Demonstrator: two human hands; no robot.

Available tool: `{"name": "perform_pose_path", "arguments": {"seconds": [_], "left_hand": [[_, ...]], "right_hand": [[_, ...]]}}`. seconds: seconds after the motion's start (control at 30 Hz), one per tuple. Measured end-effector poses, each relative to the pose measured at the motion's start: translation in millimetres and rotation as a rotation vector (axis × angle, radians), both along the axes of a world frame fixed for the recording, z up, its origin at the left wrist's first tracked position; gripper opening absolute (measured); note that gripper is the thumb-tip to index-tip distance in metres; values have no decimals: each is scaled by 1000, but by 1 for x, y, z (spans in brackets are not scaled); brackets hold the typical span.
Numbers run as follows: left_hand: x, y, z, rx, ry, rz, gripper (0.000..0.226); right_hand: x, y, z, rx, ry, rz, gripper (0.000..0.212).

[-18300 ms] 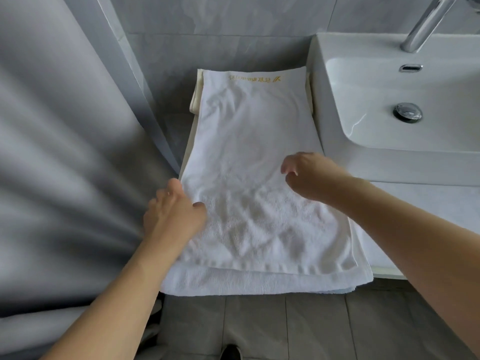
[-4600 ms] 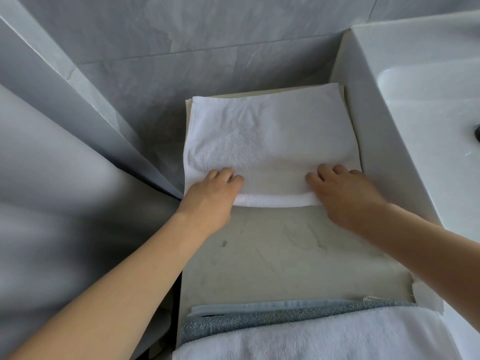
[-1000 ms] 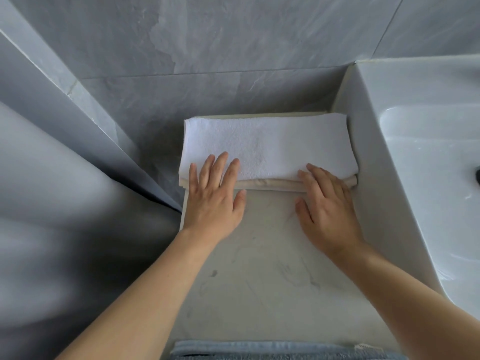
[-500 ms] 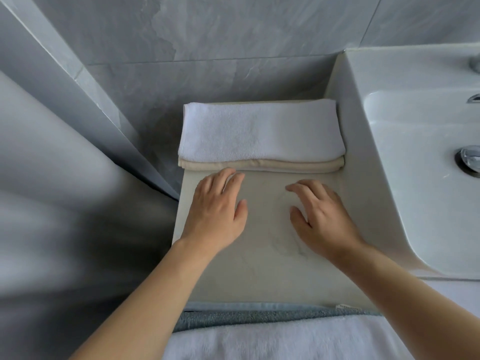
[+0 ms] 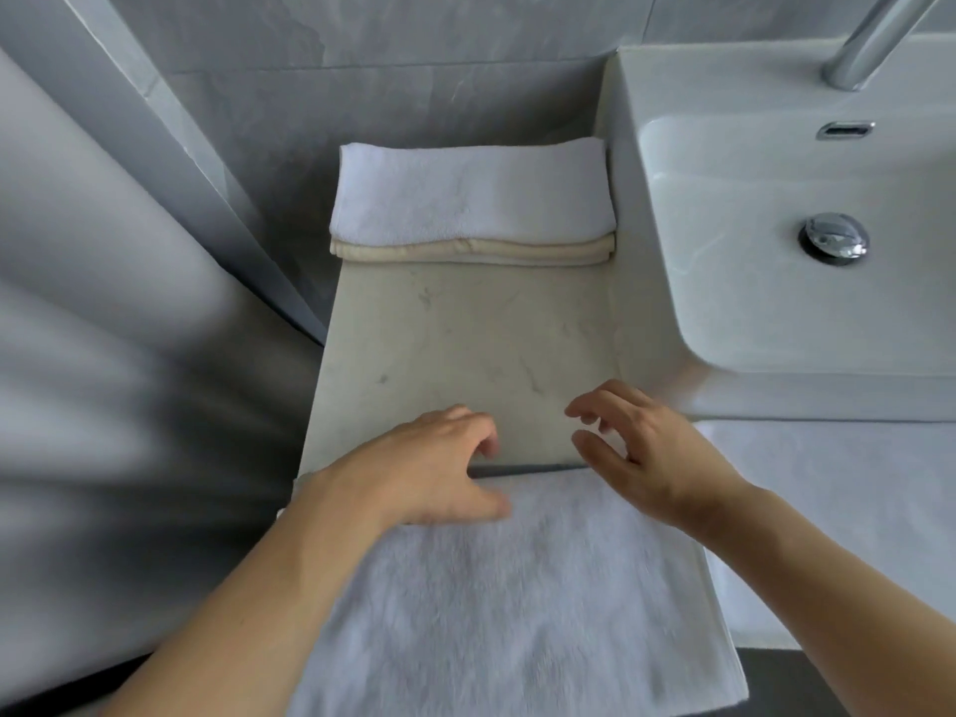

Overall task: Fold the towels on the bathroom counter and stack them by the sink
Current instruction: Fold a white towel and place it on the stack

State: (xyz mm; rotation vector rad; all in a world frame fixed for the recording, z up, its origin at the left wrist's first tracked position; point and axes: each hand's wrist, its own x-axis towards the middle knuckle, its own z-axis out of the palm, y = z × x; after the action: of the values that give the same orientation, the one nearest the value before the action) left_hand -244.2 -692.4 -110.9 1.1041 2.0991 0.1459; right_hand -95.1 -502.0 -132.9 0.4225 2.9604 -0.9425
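A folded white towel (image 5: 468, 191) lies on a folded cream towel (image 5: 473, 251) at the back of the counter (image 5: 465, 354), against the wall and beside the sink (image 5: 776, 240). An unfolded white towel (image 5: 517, 602) is spread over the counter's front edge. My left hand (image 5: 429, 468) hovers at that towel's far edge with loosely curled fingers, holding nothing. My right hand (image 5: 636, 452) is over the same edge to the right, fingers spread and relaxed, also holding nothing.
A chrome faucet (image 5: 874, 38) rises at the sink's back, and a drain plug (image 5: 834, 238) sits in the basin. A grey tiled wall (image 5: 388, 69) is behind the counter. A grey curtain (image 5: 103, 328) hangs on the left. More white towel (image 5: 827, 483) lies below the sink.
Both hands have pulled back from the folded stack toward the front edge, onto the far edge of the unfolded white towel. The view has tilted down and toward me.
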Motion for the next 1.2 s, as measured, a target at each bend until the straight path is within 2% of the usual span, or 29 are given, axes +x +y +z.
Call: {"name": "perform_pose_path", "arguments": {"seconds": [0.07, 0.13, 0.23, 0.5, 0.7, 0.83, 0.9, 1.0, 1.1, 1.2], "left_hand": [[12, -5, 1, -77, 60, -72, 46], [23, -9, -1, -97, 202, -128, 45], [35, -15, -8, -32, 372, -58, 50], [44, -36, -23, 89, 457, 72, 52], [34, -64, -27, -14, 479, 119, 68], [27, -85, -25, -47, 499, 163, 68], [25, -90, -22, -39, 478, 181, 61], [26, -93, -19, -5, 459, 146, 46], [26, -93, -19, -29, 437, 86, 48], [26, -93, -20, -34, 459, 96, 55]], "right_hand": [[16, -3, 0, 46, -22, 45, 46], [30, -10, -4, 140, -105, 133, 61], [40, -21, -14, 274, -194, 176, 71], [37, -28, -15, 355, -184, 87, 74], [42, -32, -16, 375, -269, -9, 89], [41, -36, -14, 441, -290, -95, 92], [43, -37, -14, 461, -280, -116, 89], [47, -38, -14, 382, -276, -164, 77], [48, -32, -14, 291, -324, -222, 61], [51, -25, -16, 19, -242, -440, 42]]}}
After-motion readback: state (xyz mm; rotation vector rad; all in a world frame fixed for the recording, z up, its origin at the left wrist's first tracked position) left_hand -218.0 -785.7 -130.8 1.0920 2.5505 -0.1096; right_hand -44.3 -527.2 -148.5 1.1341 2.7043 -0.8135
